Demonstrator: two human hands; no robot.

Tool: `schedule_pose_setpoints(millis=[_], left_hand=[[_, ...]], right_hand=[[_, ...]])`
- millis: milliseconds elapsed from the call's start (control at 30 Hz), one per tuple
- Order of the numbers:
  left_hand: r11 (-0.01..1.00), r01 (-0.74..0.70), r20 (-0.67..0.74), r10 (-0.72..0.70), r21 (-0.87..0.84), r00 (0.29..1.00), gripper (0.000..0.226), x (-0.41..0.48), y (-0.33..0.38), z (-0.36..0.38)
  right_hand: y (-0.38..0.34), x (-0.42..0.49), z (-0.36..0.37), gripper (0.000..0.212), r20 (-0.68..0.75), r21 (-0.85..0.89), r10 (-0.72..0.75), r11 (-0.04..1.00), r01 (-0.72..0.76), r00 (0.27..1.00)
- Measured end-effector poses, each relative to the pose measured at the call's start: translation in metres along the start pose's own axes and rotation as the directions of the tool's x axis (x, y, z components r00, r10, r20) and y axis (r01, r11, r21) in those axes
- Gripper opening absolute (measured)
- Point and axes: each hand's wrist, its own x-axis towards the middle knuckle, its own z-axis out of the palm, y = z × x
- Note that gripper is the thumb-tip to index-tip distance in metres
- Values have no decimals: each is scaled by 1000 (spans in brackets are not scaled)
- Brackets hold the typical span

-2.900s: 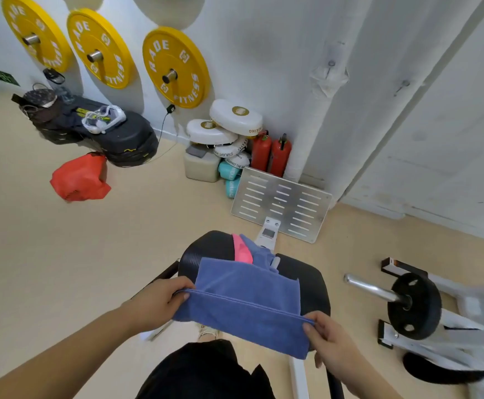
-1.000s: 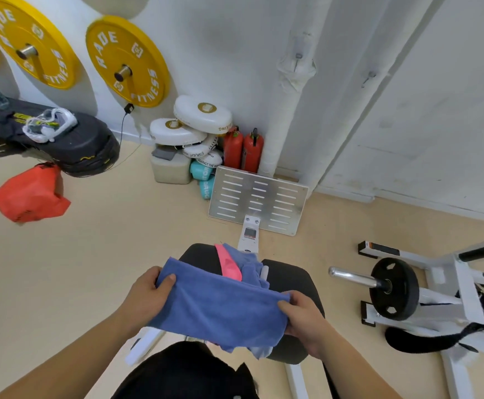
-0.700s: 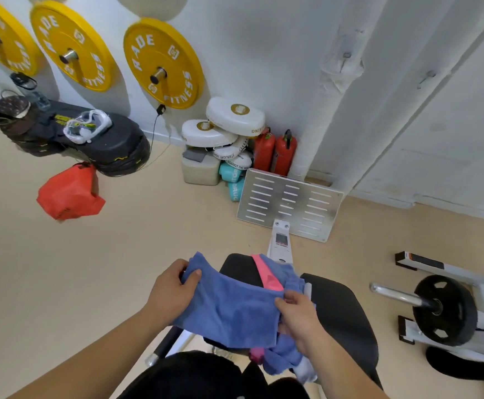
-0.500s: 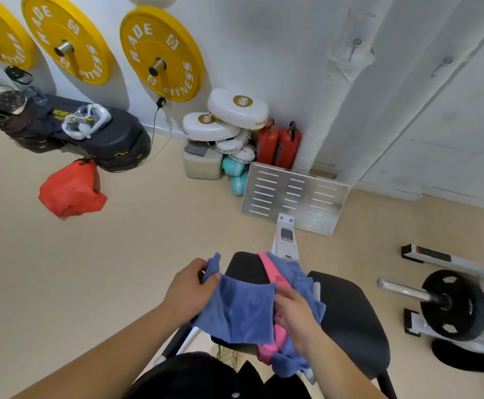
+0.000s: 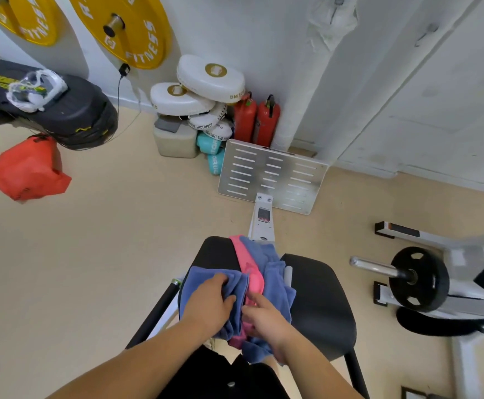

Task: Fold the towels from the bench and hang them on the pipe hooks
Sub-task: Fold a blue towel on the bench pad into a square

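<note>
Fold step, nearly done: left hand (image 5: 209,305) grips bunched blue towel (image 5: 206,279) over bench (image 5: 318,298), beside pink towel (image 5: 249,272). Right hand (image 5: 264,319) pinches its lower edge w/ loose fingers. Next, prob.: lift folded towel clear, carry to pipe (image 5: 307,90) hooks; 2 more towels wait.

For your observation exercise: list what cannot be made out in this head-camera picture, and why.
- Left hand fingers: buried in the folded blue towel.
- Pink towel: its full size, hidden under the other blue towel and right hand.
- Yellow plates: lettering cut by the top edge.
- Weight machine: blurred.
</note>
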Motion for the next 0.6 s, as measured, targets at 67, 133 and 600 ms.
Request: schedule_pose_setpoints(millis=[67,133,600], left_hand=[[1000,-7,-12,6,-6,1000,32,1,0,1],[1000,-23,-8,22,-9,1000,35,1,0,-1],[989,13,-7,-14,-148,1000,22,-8,-30,-12]], right_hand=[[1,2,0,41,16,-8,8,1000,-8,1000],[1,3,2,39,11,-42,4,999,-3,1000],[7,7,25,31,-363,-485,-220,875,18,905]])
